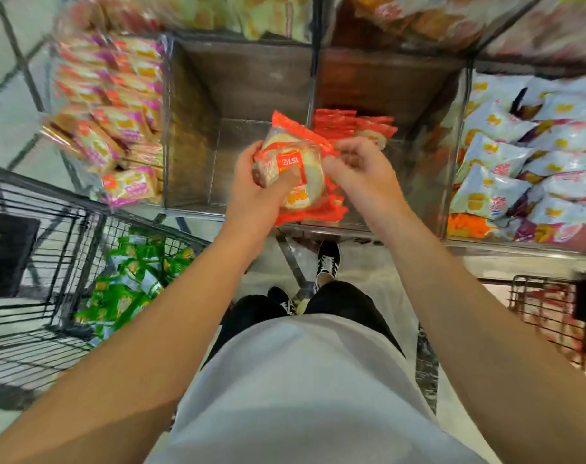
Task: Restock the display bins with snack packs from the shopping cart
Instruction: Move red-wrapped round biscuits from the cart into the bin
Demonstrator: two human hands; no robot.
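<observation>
From the head camera, looking down past a grey shirt and black shorts, both bare arms reach forward over the front edge of the display bins. The left hand grips a stack of red-orange snack packs, thumb curled over the top pack and fingers wrapped beneath, holding the stack above the near rim where two middle compartments meet. The right hand is just beside the stack's right edge, fingers curled inward; it seems to pinch a pack's corner, though motion blur leaves that uncertain. A few more red packs lie in the right-hand middle compartment, behind the hands; the left-hand middle compartment shows a bare floor. The far-left compartment is piled with pink-and-yellow packs, the far-right one with white packs. At lower left stands a wire shopping cart holding green packs; a second wire basket sits at lower right, its contents blurred
</observation>
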